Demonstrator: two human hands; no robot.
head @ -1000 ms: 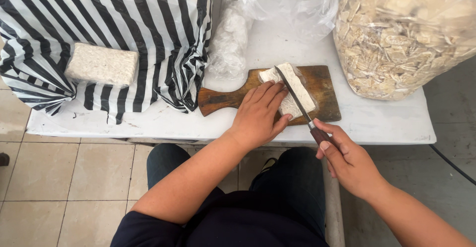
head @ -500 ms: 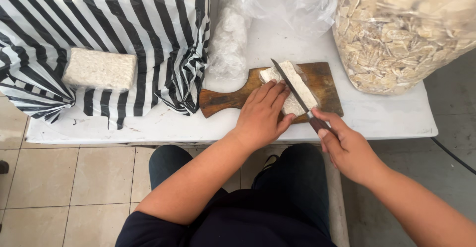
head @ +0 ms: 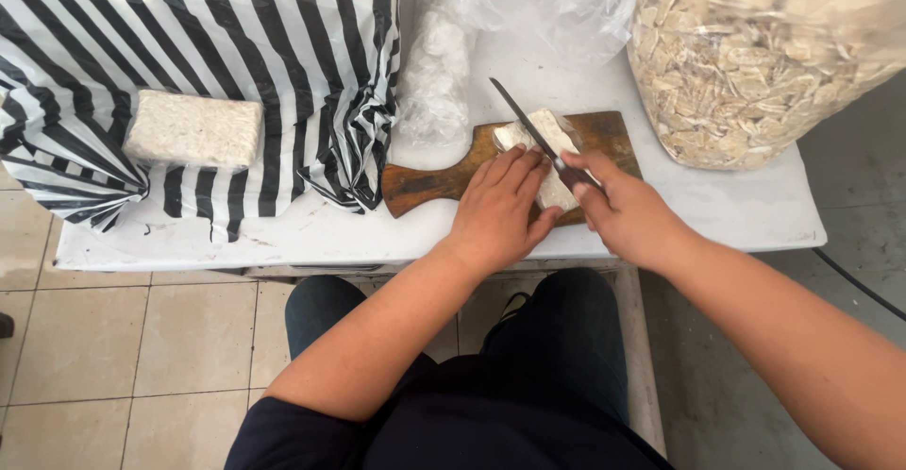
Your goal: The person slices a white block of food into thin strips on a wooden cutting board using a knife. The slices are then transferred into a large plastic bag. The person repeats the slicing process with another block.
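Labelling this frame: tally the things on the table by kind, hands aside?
Pale blocks: 2, one under the left hand on the board, one on the striped bag
Knife: 1, in the right hand
Wooden cutting board: 1
Black-and-white striped bag: 1
Clear plastic bags: 2, full of pale slices, slimmer
Total: 7

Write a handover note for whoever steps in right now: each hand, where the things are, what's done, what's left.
Left hand: pressed flat on the pale block on the wooden cutting board.
Right hand: grips the knife, blade laid on top of the block.
Second block sits on the striped bag, uncut.
Big clear bag of cut strips stands at the right.
Done: no finished cut visible on this block.
Left: slice this block, then the second.
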